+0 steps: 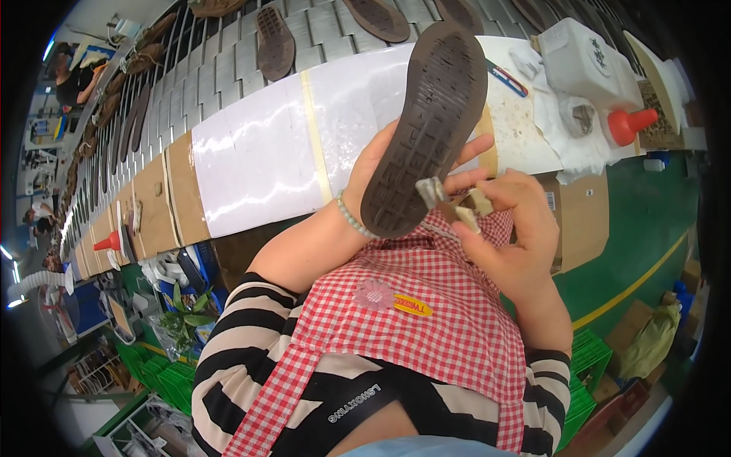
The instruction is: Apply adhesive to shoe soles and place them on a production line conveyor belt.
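The slatted conveyor (221, 68) beyond the bench (259, 171) is being occupied by loose soles (276, 46), their completion undeterminable. Over the bench's near edge, a dark brown sole (428, 129) is being gripped by the left hand (371, 156) and judged mid-process, while a small pale tool (477, 202), possibly a brush, is being pinched beside it by the right hand (519, 225).

Bright, fairly even indoor light is filling the scene. Slim white tube lights (16, 271) are glowing at the far left. A broad, glossy white sheet (255, 164) is reflecting wavy streaks of glare. A small, pale-tipped tool (430, 192) is blurring, while a dark brown rubber shoe sole (428, 126) is showing crisp tread. Fisheye distortion is curving straight edges toward a black rim.
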